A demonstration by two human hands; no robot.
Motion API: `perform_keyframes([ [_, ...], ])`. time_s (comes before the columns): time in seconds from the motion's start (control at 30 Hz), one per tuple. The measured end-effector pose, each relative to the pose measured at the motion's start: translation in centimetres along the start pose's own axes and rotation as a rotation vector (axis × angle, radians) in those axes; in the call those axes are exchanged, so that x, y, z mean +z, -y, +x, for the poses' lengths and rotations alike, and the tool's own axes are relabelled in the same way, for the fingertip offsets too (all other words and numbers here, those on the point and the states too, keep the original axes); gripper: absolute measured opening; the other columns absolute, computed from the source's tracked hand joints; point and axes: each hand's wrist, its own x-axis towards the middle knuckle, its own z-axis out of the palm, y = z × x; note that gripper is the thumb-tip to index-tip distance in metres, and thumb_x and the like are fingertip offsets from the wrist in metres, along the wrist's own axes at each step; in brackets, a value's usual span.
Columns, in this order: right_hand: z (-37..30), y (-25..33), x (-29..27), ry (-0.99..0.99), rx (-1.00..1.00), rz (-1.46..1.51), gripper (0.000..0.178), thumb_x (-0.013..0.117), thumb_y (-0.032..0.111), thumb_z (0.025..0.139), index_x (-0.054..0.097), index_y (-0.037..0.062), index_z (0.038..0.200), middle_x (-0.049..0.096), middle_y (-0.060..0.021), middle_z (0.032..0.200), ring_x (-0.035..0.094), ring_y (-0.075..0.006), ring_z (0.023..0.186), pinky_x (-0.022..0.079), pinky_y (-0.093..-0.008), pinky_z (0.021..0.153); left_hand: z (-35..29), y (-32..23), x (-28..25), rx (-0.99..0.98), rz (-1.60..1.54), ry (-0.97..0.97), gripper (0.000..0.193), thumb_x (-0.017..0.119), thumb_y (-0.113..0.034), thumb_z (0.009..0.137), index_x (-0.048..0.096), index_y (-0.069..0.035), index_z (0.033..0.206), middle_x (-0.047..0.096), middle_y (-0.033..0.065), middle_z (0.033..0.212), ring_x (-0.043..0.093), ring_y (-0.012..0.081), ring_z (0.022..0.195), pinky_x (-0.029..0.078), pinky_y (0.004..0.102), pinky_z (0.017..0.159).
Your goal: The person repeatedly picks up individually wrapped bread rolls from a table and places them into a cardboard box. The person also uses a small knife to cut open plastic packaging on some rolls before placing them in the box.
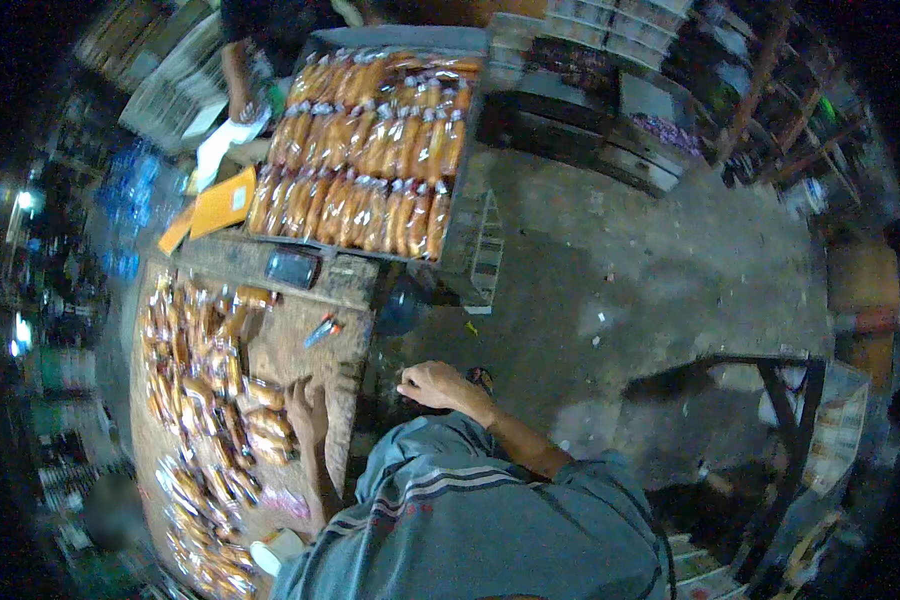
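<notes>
On the wooden table, my left hand has its fingers stretched and a little apart, beside a small group of wrapped bread rolls. Nothing shows in its grasp. My right hand is off the table's right edge, in front of my body, with its fingers curled in; what they hold, if anything, is hidden. Many more bread rolls in clear plastic lie in a loose heap along the table's left side. Beyond the table, a large tray holds wrapped long breads in rows.
A dark phone and a small blue-and-red tool lie toward the table's far end. Yellow-orange envelopes sit by the tray. A white cup-like container stands near me. Another person's hand is at the far left.
</notes>
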Motion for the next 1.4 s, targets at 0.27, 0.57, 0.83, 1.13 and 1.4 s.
perform_keyframes([
  [0.27,-0.1,1.1,2.9,0.141,-0.182,-0.018,0.037,0.066,0.036,0.102,0.072,0.0050,0.121,0.074,-0.0201,0.116,0.071,-0.0398,0.108,0.056,-0.0475,0.095,-4.3,-0.7,1.1,-0.031,0.234,0.078,0.061,0.076,-0.043,0.090,0.060,-0.024,0.145,0.039,0.0188,0.162,0.037,0.0445,0.148,0.026,0.0671,0.120],
  [0.57,1.3,4.1,5.6,0.178,0.078,-0.018,0.031,0.068,0.025,0.103,0.073,0.0031,0.123,0.077,-0.0168,0.111,0.075,-0.0274,0.103,0.058,-0.0386,0.088,-10.5,8.2,-2.3,-0.196,0.075,-0.279,0.076,0.082,-0.021,0.083,0.051,-0.012,0.153,0.035,0.0306,0.159,0.042,0.0518,0.140,0.038,0.0602,0.116],
  [0.83,8.1,11.2,11.7,0.011,-0.124,-0.090,0.021,0.070,0.020,0.098,0.072,-0.0007,0.101,0.073,-0.0175,0.093,0.072,-0.0303,0.084,0.055,-0.0411,0.075,-13.2,13.6,-5.9,-0.433,-0.140,-0.652,0.073,0.078,-0.012,0.088,0.043,0.000,0.152,0.045,0.0324,0.140,0.049,0.0495,0.128,0.043,0.0561,0.109],
  [1.13,13.3,20.2,19.1,0.170,-0.251,-0.066,0.028,0.069,0.020,0.100,0.069,0.0019,0.121,0.074,-0.0196,0.108,0.073,-0.0343,0.093,0.057,-0.0431,0.086,-11.8,17.3,-3.7,-0.724,-0.343,-0.375,0.079,0.075,-0.036,0.094,0.040,0.012,0.147,0.052,0.0375,0.130,0.055,0.0536,0.119,0.047,0.0568,0.102],
  [1.4,16.4,20.7,24.4,0.211,-0.608,-0.426,0.047,0.074,0.025,0.094,0.062,0.0022,0.133,0.062,-0.0184,0.126,0.059,-0.0379,0.118,0.047,-0.0507,0.100,-9.4,19.1,-2.5,-0.709,-0.411,-0.416,0.070,0.079,-0.038,0.089,0.053,0.010,0.133,0.057,0.0336,0.127,0.052,0.0505,0.121,0.043,0.0552,0.104],
])
